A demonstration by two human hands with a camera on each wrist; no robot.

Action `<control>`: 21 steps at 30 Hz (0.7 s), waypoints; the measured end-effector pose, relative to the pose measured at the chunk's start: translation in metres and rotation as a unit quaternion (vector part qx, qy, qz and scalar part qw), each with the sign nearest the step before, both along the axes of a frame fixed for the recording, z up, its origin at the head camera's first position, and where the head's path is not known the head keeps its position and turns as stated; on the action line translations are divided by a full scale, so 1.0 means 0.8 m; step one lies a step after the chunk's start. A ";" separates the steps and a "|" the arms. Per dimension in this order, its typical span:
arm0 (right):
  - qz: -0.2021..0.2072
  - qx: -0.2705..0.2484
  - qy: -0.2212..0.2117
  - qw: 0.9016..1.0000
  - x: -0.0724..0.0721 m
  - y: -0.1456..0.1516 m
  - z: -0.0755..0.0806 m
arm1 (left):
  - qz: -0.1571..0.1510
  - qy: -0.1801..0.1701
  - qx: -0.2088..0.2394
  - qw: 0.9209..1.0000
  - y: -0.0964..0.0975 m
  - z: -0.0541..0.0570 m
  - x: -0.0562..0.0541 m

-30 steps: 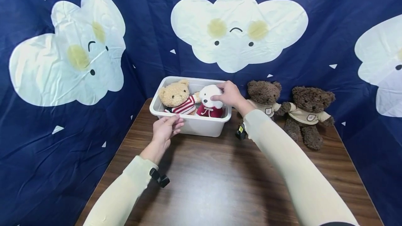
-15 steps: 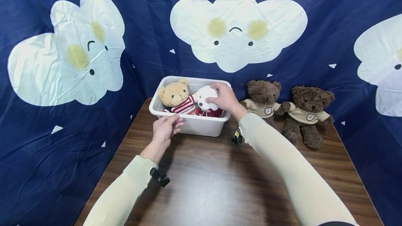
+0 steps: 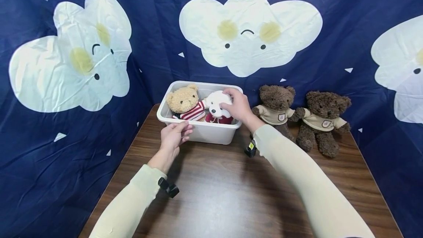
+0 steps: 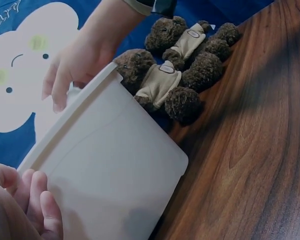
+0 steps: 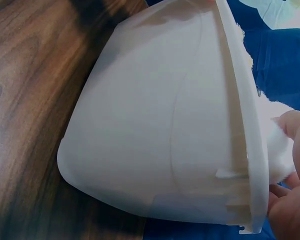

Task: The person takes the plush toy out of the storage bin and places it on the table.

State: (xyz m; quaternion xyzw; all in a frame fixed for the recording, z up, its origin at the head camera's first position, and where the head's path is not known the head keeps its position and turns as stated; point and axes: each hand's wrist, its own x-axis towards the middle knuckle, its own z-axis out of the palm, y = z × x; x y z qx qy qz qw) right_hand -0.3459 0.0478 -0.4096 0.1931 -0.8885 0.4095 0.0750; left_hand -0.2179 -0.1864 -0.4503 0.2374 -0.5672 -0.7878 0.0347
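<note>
A white plastic bin (image 3: 211,133) stands at the back of the table with two plush toys inside. My left hand (image 3: 172,138) pinches its front rim, thumb on top and fingers against the outer wall. In the right part of the bin sits a white plush dog (image 3: 215,103) in a dark red top. My right hand (image 3: 239,105) grips its head from the right, thumb across the face side; the right wrist view shows fingertips on the white fur (image 5: 277,142). Beside the dog leans a tan teddy bear (image 3: 183,99) in a striped top, untouched by either hand.
Two dark brown teddy bears (image 3: 277,99) in beige shirts sit side by side right of the bin, the farther-right bear (image 3: 325,106) close to the table's right edge. A blue cloth with clouds (image 3: 251,32) hangs behind the wooden table (image 3: 211,194).
My right hand has shifted the white plush dog slightly left, toward the tan bear, turning its head downward. My left hand stays on the bin's rim.
</note>
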 end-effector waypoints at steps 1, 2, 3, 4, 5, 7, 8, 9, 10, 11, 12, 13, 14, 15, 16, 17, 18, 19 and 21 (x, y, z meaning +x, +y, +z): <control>-0.001 -0.004 0.002 1.000 0.001 0.001 0.000 | 0.000 -0.001 -0.001 1.000 0.000 0.000 0.000; -0.002 -0.007 0.005 1.000 0.003 0.002 0.001 | 0.000 -0.002 -0.004 1.000 0.001 0.000 0.000; -0.003 -0.011 0.008 1.000 0.004 0.003 0.002 | 0.001 -0.002 -0.005 1.000 0.001 0.000 0.000; -0.004 -0.013 0.011 1.000 0.005 0.004 0.002 | 0.001 -0.002 -0.008 1.000 0.001 0.000 0.000; -0.004 -0.015 0.014 1.000 0.006 0.005 0.003 | 0.002 -0.002 -0.009 1.000 0.001 0.000 0.000; -0.005 -0.019 0.019 1.000 0.008 0.008 0.006 | 0.001 -0.003 -0.011 1.000 0.001 0.000 0.000; -0.004 -0.023 0.019 1.000 0.009 0.010 0.007 | 0.001 -0.004 -0.011 1.000 0.001 -0.001 0.000; -0.005 -0.026 0.019 0.999 0.010 0.012 0.009 | 0.000 -0.005 -0.012 1.000 0.001 -0.001 0.000; -0.006 -0.028 0.019 0.999 0.011 0.015 0.011 | -0.001 -0.006 -0.013 1.000 0.001 -0.002 -0.001; -0.006 -0.033 0.018 0.999 0.013 0.017 0.013 | -0.002 -0.006 -0.013 1.000 0.001 -0.002 -0.001; -0.006 -0.041 0.014 0.999 0.014 0.019 0.016 | -0.002 -0.006 -0.014 1.000 0.000 -0.002 -0.001; -0.007 -0.049 0.011 0.999 0.015 0.021 0.020 | -0.002 -0.006 -0.015 1.000 0.000 -0.003 -0.002; -0.008 -0.055 0.006 0.998 0.016 0.024 0.024 | -0.003 -0.005 -0.016 1.000 0.000 -0.002 -0.002; -0.009 -0.060 0.005 0.998 0.018 0.026 0.028 | -0.003 -0.005 -0.018 1.000 0.000 -0.002 -0.003; -0.008 -0.068 0.003 0.998 0.020 0.028 0.033 | -0.003 -0.004 -0.018 1.000 0.000 -0.003 -0.003; -0.005 -0.077 0.000 0.997 0.021 0.031 0.037 | -0.003 -0.003 -0.019 1.000 -0.001 -0.003 -0.004; -0.002 -0.085 -0.001 0.996 0.023 0.034 0.041 | -0.002 -0.002 -0.019 1.000 -0.001 -0.003 -0.004; 0.002 -0.092 -0.003 0.996 0.024 0.036 0.045 | -0.002 -0.002 -0.019 1.000 -0.001 -0.004 -0.004; 0.013 -0.110 -0.004 0.994 0.026 0.043 0.050 | -0.002 -0.003 -0.021 1.000 -0.001 -0.006 -0.004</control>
